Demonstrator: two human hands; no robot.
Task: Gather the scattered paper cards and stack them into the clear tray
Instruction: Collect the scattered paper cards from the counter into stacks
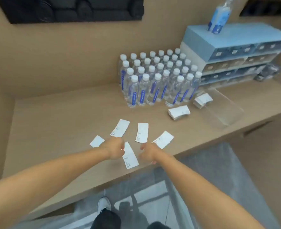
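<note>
Two bare forearms reach in from the bottom edge over the front of the tan bench [57, 113]. The left hand [114, 148] curls its grip loosely over the upper end of a white paper card [130, 157] lying near the bench edge; whether the fingers actually pinch it cannot be told. The right hand [149, 153] hovers just right of that card, fingers bent and apart, holding nothing that shows. Four more cards lie scattered beyond the hands: one far left [96, 141], one tilted [120, 128], one nearly upright [142, 133], one partly under the right hand [164, 139]. Farther right sits a loose stack of cards [179, 112] on the bench, and another stack [202, 100] rests at the near end of the clear tray [225, 111]. Behind stand rows of water bottles [159, 80] beside a blue drawer unit [235, 52].
</note>
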